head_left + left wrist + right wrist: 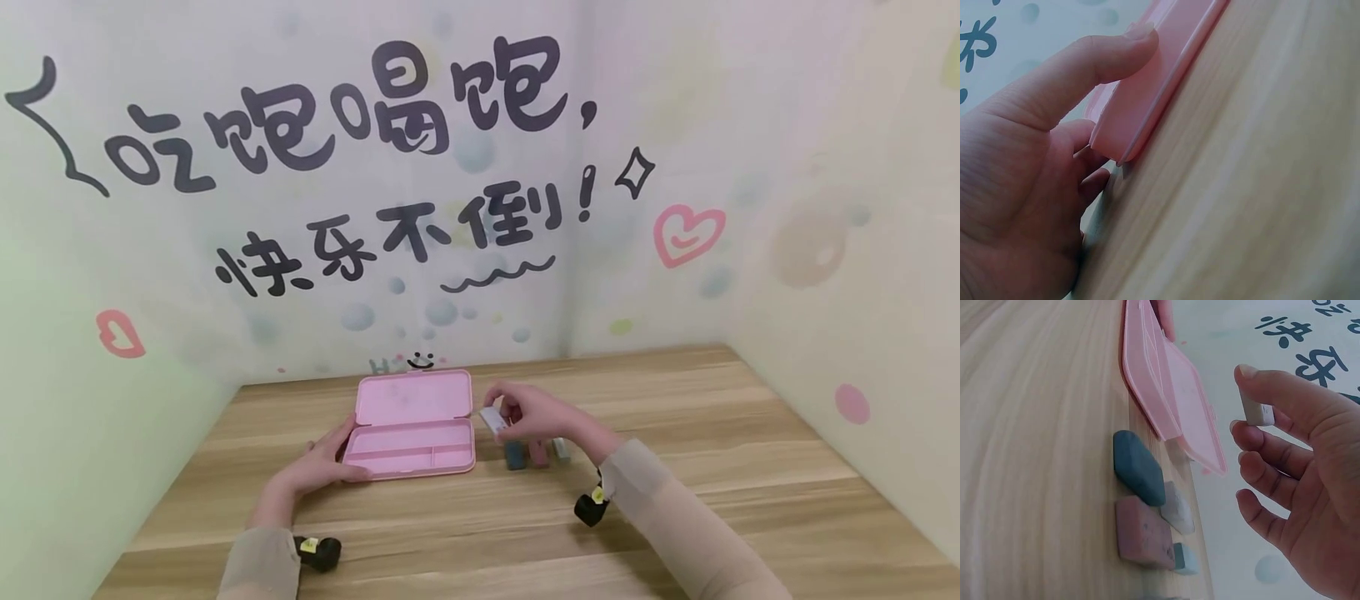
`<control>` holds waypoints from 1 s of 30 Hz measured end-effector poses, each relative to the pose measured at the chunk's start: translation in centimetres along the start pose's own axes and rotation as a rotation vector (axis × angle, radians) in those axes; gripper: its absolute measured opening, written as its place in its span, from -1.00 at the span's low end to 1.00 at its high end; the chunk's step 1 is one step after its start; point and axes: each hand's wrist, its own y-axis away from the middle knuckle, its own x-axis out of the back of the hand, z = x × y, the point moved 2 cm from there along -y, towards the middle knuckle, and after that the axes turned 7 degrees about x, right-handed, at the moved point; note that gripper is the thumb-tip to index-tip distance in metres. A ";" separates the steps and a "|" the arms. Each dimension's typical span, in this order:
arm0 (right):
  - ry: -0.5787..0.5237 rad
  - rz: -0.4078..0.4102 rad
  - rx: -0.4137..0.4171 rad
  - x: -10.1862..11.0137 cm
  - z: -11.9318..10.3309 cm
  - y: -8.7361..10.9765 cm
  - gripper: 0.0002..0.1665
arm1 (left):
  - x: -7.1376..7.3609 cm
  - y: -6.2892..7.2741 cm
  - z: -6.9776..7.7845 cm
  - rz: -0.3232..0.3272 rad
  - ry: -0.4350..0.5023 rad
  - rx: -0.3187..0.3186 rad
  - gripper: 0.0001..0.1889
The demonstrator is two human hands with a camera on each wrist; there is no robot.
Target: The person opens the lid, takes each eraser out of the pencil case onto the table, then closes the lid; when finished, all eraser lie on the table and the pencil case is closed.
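Note:
A pink pencil case [411,451] lies with its lid [414,398] raised; its tray is split into compartments and bare inside. My left hand [318,463] grips the case's left end, thumb over the front rim and fingers round the side. To the right of the case, my right hand [534,412] pinches a white eraser [1256,412] between thumb and fingertips, above the table. Below it lie a dark blue-green eraser [1137,467], a reddish-pink eraser [1143,533], a whitish eraser [1177,507] and a pale green eraser [1185,559].
The wood-grain table [480,533] meets a printed back wall [420,208] close behind the raised lid. Side walls stand at left [112,433] and right [847,317]. A small black camera is strapped at each wrist.

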 end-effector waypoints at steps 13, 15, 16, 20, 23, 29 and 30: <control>-0.015 0.048 -0.060 1.2 1.4 3.8 -0.50 | 0.1 -0.1 0.1 -0.002 -0.008 -0.007 0.18; -0.007 0.057 -0.053 1.5 1.7 4.5 -0.50 | 0.2 -0.1 0.1 -0.002 -0.005 -0.006 0.19; -0.004 0.062 -0.048 1.7 1.8 4.8 -0.51 | 0.2 -0.1 0.0 -0.003 -0.004 -0.007 0.19; 0.025 0.082 -0.048 2.2 2.4 6.1 -0.52 | 0.2 -0.2 0.0 -0.003 -0.006 -0.011 0.18; 0.040 0.092 -0.072 2.6 3.0 7.1 -0.52 | 0.1 -0.3 -0.1 -0.003 -0.014 -0.013 0.18; 0.065 0.109 -0.105 3.1 3.8 8.6 -0.51 | 0.0 -0.4 0.0 -0.005 -0.012 -0.013 0.19; 0.065 0.112 -0.106 3.2 3.9 8.8 -0.51 | -0.1 -0.4 0.1 -0.005 -0.009 -0.014 0.19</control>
